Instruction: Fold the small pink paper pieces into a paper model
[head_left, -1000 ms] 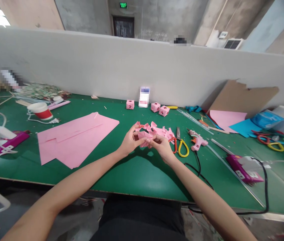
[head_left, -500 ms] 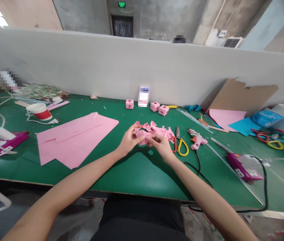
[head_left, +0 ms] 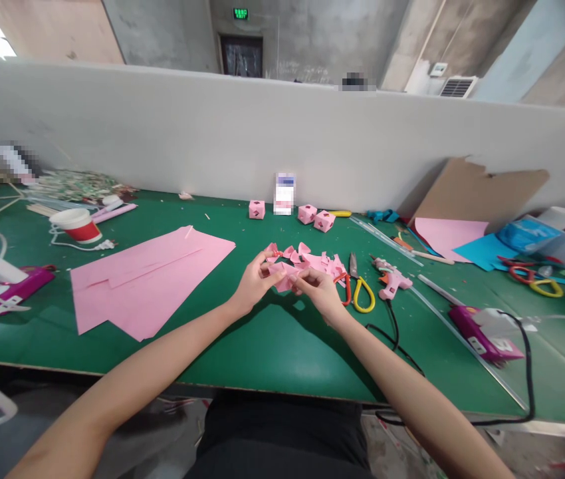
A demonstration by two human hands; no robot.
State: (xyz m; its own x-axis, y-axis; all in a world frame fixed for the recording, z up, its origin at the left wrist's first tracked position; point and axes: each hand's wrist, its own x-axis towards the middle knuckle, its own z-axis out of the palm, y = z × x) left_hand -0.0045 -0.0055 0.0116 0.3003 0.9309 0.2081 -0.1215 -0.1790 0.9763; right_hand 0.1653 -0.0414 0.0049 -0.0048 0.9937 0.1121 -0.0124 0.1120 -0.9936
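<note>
Between my two hands is a small folded piece of pink paper (head_left: 284,274), held just above the table. My left hand (head_left: 254,279) grips its left side with thumb and fingers. At its right edge, my right hand (head_left: 316,287) pinches the paper. Pink paper scraps (head_left: 330,263) lie behind and beside my right hand. Scissors (head_left: 361,293) with one red and one yellow handle rest just right of that hand, and a pink glue gun (head_left: 392,278) lies beyond them. Three pink paper cubes (head_left: 257,209) with cut-out openings stand toward the divider.
Large pink paper sheets (head_left: 147,286) lie on the green table (head_left: 282,359) at left. A paper cup (head_left: 77,225) and a purple power strip (head_left: 10,291) are farther left. Another power strip (head_left: 484,336), clear glue sticks (head_left: 439,291) and cardboard (head_left: 476,189) are at right. A grey divider (head_left: 187,133) runs behind.
The view has shifted very slightly. Both hands keep hold of the pink paper in nearly the same place, with only a small shift of the paper between the fingers.
</note>
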